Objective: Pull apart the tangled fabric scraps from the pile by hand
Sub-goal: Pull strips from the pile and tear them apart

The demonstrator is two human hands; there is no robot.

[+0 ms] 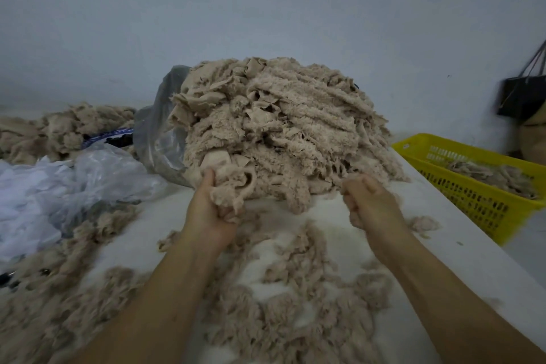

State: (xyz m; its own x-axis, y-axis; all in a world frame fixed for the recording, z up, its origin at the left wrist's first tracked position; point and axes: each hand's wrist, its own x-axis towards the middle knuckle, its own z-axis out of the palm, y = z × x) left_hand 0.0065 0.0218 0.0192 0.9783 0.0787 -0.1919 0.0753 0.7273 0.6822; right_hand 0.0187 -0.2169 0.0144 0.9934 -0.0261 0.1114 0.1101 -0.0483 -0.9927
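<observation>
Scraps [310,115] of beige fleece lie heaped in a tall pile [266,139] mid-table [461,257]. They look soft, light and limp, likely to snag on each other and shed fluff rather than slide free. A loose end at the pile's near foot looks the best hold. The left hand [209,216] grips one such clump [233,189], fingers curled round it. The right hand [369,204] is curled just beside the pile; whether it pinches a strand I cannot tell. A yellow basket [472,204] stands to the right.
</observation>
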